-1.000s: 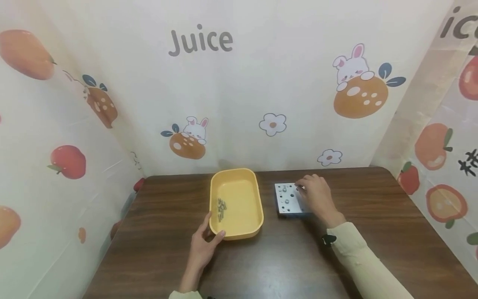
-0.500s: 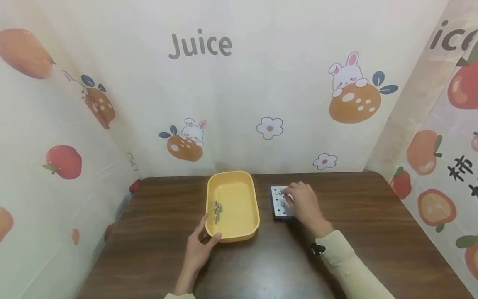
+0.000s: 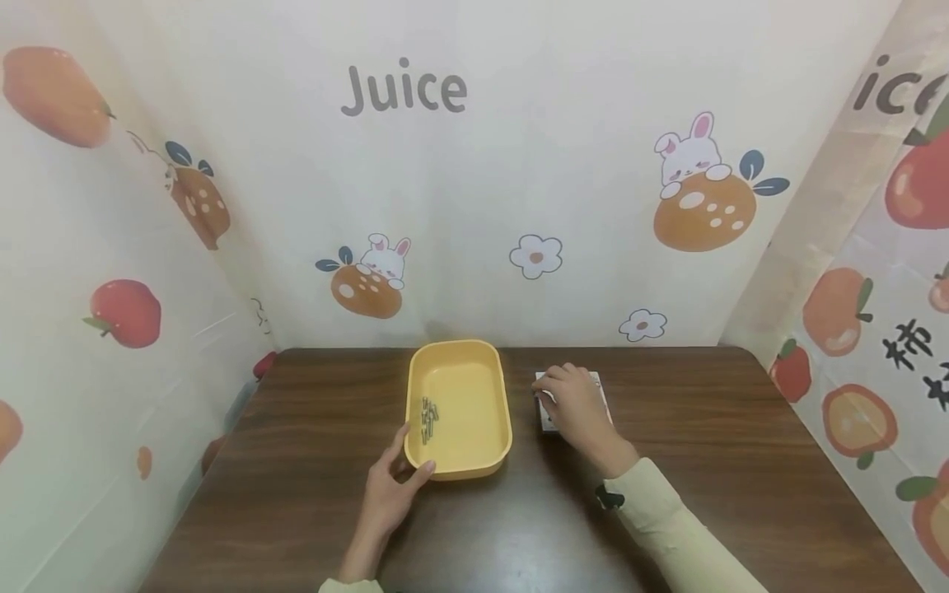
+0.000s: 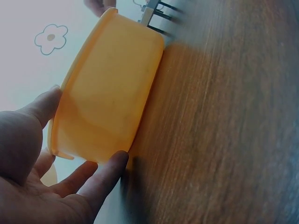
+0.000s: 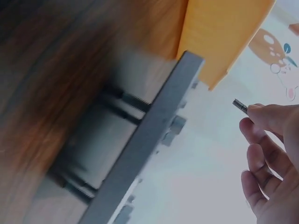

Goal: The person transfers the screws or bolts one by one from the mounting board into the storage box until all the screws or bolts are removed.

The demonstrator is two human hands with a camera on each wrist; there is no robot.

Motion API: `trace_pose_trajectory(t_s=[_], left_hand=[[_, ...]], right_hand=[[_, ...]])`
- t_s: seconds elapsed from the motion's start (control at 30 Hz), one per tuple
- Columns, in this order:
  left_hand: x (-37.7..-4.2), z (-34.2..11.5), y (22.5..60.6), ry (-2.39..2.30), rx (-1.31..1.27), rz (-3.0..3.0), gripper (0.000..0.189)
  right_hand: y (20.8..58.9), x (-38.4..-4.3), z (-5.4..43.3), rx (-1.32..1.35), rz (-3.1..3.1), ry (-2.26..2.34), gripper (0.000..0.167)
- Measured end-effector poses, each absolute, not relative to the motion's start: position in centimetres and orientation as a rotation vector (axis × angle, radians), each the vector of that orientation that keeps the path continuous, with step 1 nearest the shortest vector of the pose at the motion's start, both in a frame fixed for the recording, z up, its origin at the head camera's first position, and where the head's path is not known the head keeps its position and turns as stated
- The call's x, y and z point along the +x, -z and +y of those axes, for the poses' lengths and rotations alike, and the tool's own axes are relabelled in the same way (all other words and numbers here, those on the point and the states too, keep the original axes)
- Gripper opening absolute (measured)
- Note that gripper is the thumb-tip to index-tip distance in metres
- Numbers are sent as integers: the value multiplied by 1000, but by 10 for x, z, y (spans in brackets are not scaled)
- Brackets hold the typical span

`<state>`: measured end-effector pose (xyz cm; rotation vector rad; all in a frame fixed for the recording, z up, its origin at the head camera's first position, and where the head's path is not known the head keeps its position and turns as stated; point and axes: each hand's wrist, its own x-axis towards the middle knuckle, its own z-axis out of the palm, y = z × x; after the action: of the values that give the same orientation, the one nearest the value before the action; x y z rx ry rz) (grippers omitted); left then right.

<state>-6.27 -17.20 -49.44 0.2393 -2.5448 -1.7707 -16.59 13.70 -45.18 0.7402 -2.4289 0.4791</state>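
My left hand [image 3: 389, 486] holds the near left corner of a yellow plastic tray [image 3: 470, 387], thumb at the near rim and fingers along the left side. Several small metal bolts [image 3: 428, 422] lie in the tray's left part. In the right wrist view, my right hand [image 5: 275, 149] pinches a short threaded bolt [image 5: 240, 106] between thumb and forefinger, its threaded end sticking out. That hand is above a metal plate [image 5: 145, 135] raised on threaded legs, with bolt heads [image 5: 175, 128] standing on its top. In the head view the hand covers much of the plate.
Tray and plate stand near the back edge of a dark wooden table [image 3: 474, 535]. A white curtain [image 3: 474, 189] printed with fruit and rabbits surrounds the back and sides. A strip of table separates the tray from the plate.
My right hand has moved left across the plate, from its right part toward its left edge. My left hand keeps its hold on the tray. The head view has shifted slightly.
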Motion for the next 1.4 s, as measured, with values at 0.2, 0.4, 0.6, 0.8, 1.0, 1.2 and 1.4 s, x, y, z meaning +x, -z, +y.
trace_pose_trajectory(t_s=[0.2,0.4,0.6,0.8,1.0,1.2,1.4], left_hand=[[-63,-172,494,1746,264,-2554,80],[-63,-172,494,1740,261,-2553,80],[-65,-172,494,1742,255,-2551,80],[-66,-172,493,1761,246,-2543,81],[-66,-172,494,1752,260,-2553,81],[-67,-173,494,1750,250,-2555,81],[-67,-173,494,1746,262,-2555,81]], right_hand=[[446,-169,124,782,-2404,-526,10],[437,-171,111,829,-2371,-559,7],[429,-172,101,843,-2397,-554,10],[421,-174,90,849,-2389,-544,8],[415,-175,77,891,-2378,-580,9],[413,-177,66,929,-2401,-609,13],[412,-181,58,960,-2455,-600,11]])
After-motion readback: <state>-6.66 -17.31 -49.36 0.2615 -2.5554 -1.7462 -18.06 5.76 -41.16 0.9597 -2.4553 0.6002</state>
